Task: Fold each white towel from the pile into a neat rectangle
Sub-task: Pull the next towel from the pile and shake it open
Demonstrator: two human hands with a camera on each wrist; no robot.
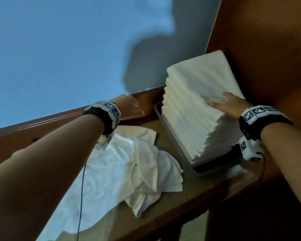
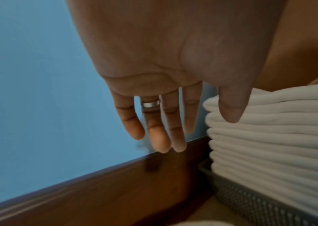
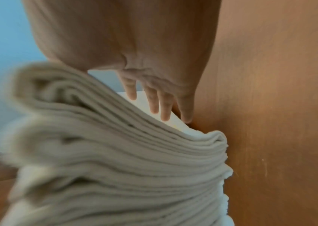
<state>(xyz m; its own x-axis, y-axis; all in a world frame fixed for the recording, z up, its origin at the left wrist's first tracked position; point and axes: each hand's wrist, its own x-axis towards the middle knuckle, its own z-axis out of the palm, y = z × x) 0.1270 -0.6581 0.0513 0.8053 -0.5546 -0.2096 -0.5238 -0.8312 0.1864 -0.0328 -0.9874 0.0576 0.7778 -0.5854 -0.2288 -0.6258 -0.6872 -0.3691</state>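
A person's right hand [image 1: 230, 105] lies flat, fingers straight, on top of a tall stack of folded white terry towels [image 1: 200, 108] that stands in a shallow grey perforated plastic tray [image 1: 174, 145] at about 2 o'clock on the brown wooden surface [image 1: 207, 192]. The grip here is open: the right wrist view shows the fingertips [image 3: 165, 113] pressing the top layer near the stack's far edge, close against an orange-brown wooden panel [image 3: 279, 107]. The left hand [image 1: 130, 106] reaches toward 12 o'clock with relaxed, straight fingers [image 2: 158, 137] and holds nothing, just left of the stack; whether it touches the dark wooden rail [image 1: 59, 119] below the blue wall [image 1: 50, 49] cannot be told. A silver ring [image 2: 151, 104] shows on one finger.

The work still to be done lies at about 7 o'clock: a crumpled pile of unfolded thin white towels [image 1: 129, 171], spread loosely over the surface just left of the tray.

These cloths look light, limp and soft, so a towel would likely sag and bunch wherever it is lifted. The sensible hold is probably a pinch at two neighbouring corners or along one hemmed edge, one hand each, so the cloth hangs open before being laid flat. The layers in the pile overlap, so a careless pull may drag a second towel along. The tall stack leans a little and could slump if pushed sideways.
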